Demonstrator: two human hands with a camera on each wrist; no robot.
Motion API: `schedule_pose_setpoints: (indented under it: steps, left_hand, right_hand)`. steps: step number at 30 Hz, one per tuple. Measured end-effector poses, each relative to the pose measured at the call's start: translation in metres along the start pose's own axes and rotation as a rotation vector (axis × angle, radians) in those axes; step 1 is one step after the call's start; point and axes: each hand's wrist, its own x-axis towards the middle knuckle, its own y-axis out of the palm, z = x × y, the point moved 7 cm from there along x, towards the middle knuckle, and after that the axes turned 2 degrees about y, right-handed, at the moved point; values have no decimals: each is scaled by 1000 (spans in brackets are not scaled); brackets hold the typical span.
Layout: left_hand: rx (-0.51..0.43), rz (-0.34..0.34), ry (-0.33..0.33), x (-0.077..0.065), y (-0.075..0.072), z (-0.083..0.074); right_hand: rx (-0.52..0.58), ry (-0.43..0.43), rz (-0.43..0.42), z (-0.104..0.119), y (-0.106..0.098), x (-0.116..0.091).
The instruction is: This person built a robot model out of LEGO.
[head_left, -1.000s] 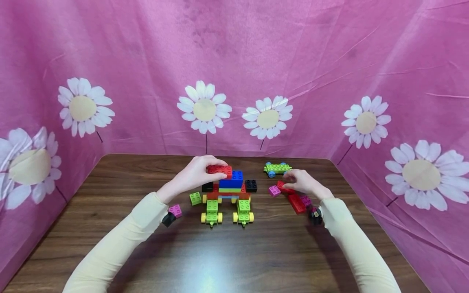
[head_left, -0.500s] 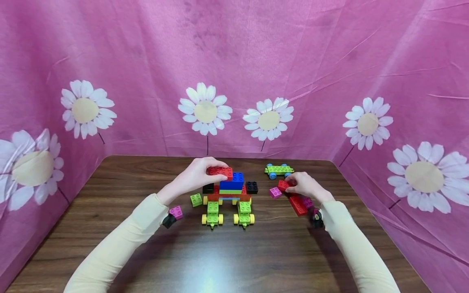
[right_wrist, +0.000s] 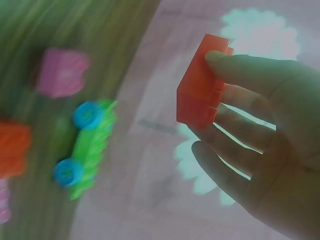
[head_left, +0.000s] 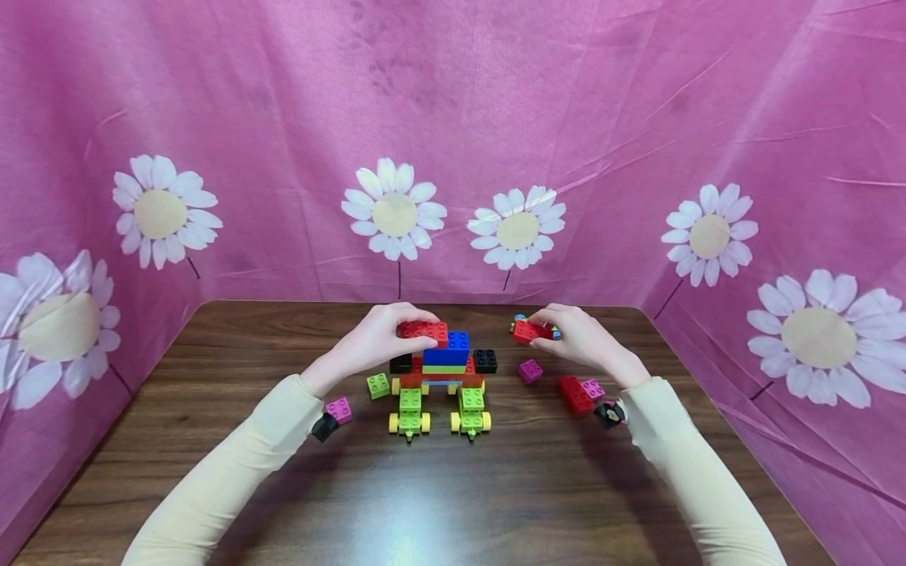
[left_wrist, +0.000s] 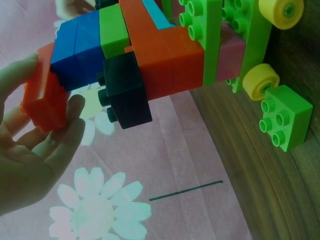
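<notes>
At the table's middle stands a build of toy building blocks, with a blue brick (head_left: 446,354) near its top and two green wheeled bases (head_left: 410,422) in front. My left hand (head_left: 378,338) grips a red brick (left_wrist: 47,92) at the top of the build; it sits against the blue bricks and overhangs to the left. Black bricks (head_left: 484,361) jut out on either side. My right hand (head_left: 580,339) pinches another red brick (right_wrist: 200,85) between thumb and fingers, raised above the table. In the head view it partly covers a green car base with blue wheels (right_wrist: 90,150).
Right of the build lie a magenta brick (head_left: 530,370), a red brick (head_left: 575,395) and a second magenta brick (head_left: 593,388). To the left are a loose green brick (head_left: 378,385) and a pink brick (head_left: 339,409). A pink flowered cloth (head_left: 453,102) hangs behind the table.
My right hand has taken the red brick up from the table and moved it up and to the left. The left hand stays on its red brick at the build.
</notes>
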Motion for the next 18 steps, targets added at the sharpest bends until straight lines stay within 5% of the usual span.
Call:
schedule_pose_setpoints:
  steps: [8,18]
  left_hand:
    - [14,-3,15,0,0,-2]
    - [10,-15,20,-1,-1,-3]
  right_hand:
    - [-1,-107,-40,52,-24,7]
    - [36,-171,-34,88,-35,9]
